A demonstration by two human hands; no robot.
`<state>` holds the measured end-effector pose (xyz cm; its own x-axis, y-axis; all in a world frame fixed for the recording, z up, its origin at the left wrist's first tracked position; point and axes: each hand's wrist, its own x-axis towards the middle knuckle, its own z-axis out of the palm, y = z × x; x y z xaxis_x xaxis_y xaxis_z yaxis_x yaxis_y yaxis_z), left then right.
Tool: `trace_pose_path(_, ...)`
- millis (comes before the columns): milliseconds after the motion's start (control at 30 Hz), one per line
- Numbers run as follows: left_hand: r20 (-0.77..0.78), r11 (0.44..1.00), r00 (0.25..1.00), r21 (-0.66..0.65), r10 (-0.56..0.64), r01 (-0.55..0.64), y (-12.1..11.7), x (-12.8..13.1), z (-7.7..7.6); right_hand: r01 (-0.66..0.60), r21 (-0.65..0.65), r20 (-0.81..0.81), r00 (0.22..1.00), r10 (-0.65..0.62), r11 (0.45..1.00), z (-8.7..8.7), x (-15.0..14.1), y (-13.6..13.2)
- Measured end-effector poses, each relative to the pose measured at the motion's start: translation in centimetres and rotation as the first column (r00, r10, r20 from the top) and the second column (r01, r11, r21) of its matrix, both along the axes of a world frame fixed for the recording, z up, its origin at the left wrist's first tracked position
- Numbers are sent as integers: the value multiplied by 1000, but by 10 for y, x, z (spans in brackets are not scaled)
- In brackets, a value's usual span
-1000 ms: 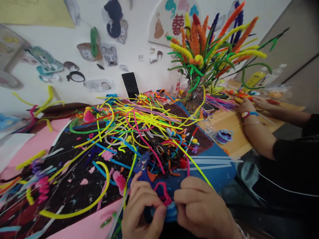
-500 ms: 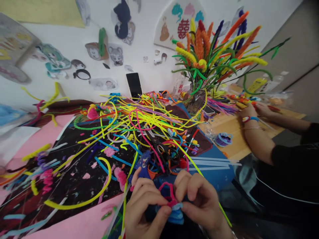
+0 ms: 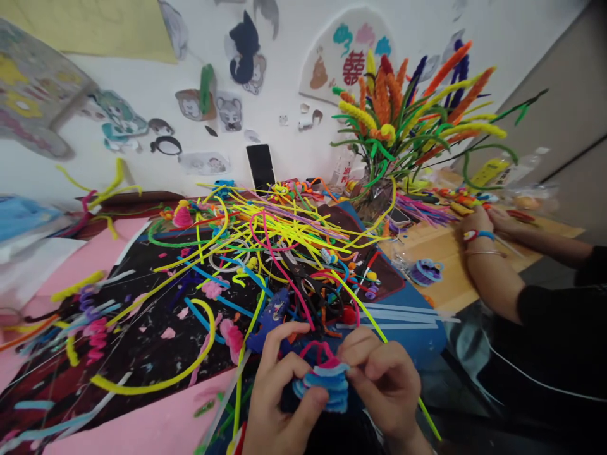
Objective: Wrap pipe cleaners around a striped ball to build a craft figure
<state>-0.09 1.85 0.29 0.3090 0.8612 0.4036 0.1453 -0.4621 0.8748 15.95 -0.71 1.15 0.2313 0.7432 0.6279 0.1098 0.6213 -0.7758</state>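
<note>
Low at the front, a small piece coiled from blue pipe cleaners (image 3: pixel 327 385), topped by pink loops, sits between my two hands. My left hand (image 3: pixel 279 392) grips its left side with thumb and curled fingers, the index finger raised. On the other side, my right hand (image 3: pixel 386 382) pinches the upper right edge, where a light blue strand shows; its fingertips partly hide the contact. Just beyond my hands lie black-handled scissors (image 3: pixel 329 297) and a blue tool (image 3: pixel 270 319), perhaps a glue gun, partly behind my left fingers.
Loose yellow pipe cleaners (image 3: pixel 294 221) cover the middle of the table. Pink paper (image 3: pixel 142 417) lies front left. A phone (image 3: pixel 260 167) leans on the wall beside a vase of pipe-cleaner flowers (image 3: pixel 389 101). At right, another person's arm (image 3: pixel 488 259) reaches over a wooden board (image 3: pixel 441 268).
My left fingers have opened out and shifted, so more of the blue coils show. The piece has turned slightly, and its pink loops sit lower. The view has shifted a little.
</note>
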Motion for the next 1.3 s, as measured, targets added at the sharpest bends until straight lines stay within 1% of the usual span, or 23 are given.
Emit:
trace_pose_path(67, 31, 1000, 999, -25, -18, 18, 1, 0, 1, 6, -9, 59, 998, -5, 1000, 0, 3, -3)
trace_pose_path(233, 56, 992, 991, 42, -124, 122, 4, 0, 7, 91, -25, 124, 988, -88, 996, 9, 11, -11)
trace_pose_path(367, 59, 982, 981, 55, -182, 179, 5, 0, 8, 64, -12, 145, 988, -61, 998, 17, 13, -11)
trace_pose_path(500, 84, 972, 971, 98, -223, 215, 6, 3, 10, 61, -96, 133, 990, -48, 993, 19, 13, -7)
trace_pose_path(600, 66, 949, 953, 133, -297, 286, 7, 6, 13, 16, -165, 135, 991, 6, 986, 19, 14, -3)
trace_pose_path(700, 40, 931, 937, 140, -347, 338, 7, 6, 15, -38, -281, 127, 989, 77, 959, 20, 15, 3)
trace_pose_path(767, 34, 929, 936, 142, -349, 341, 8, 6, 13, -71, -334, 78, 992, 103, 940, 21, 15, 6)
trace_pose_path(833, 30, 930, 938, 142, -346, 339, 8, 5, 11, -102, -323, -8, 994, 105, 941, 23, 14, 7)
trace_pose_path(900, 23, 942, 950, 138, -312, 306, 8, 6, 8, -101, -282, -86, 993, 79, 954, 24, 11, 6)
trace_pose_path(933, 25, 954, 963, 148, -267, 261, 8, 7, 7, -84, -267, -112, 992, 56, 960, 24, 9, 5)
trace_pose_path(1000, 11, 967, 990, 214, -142, 137, 7, 10, 6, -32, -258, -136, 991, -4, 966, 23, 3, 4)
trace_pose_path(1033, -15, 961, 997, 266, -75, 77, 7, 12, 6, -3, -263, -141, 989, -35, 965, 21, -1, 3)
trace_pose_path(1067, -44, 946, 999, 324, -6, 20, 8, 13, 5, 26, -271, -146, 987, -68, 962, 20, -4, 3)
trace_pose_path(1167, -102, 872, 978, 476, 179, -111, 8, 13, 4, 125, -291, -170, 969, -179, 949, 15, -14, 3)
trace_pose_path(1233, -104, 826, 965, 543, 243, -149, 9, 13, 3, 198, -285, -187, 948, -257, 938, 13, -19, 4)
trace_pose_path(1300, -124, 803, 959, 580, 256, -139, 10, 12, 1, 245, -268, -193, 934, -301, 932, 11, -20, 3)
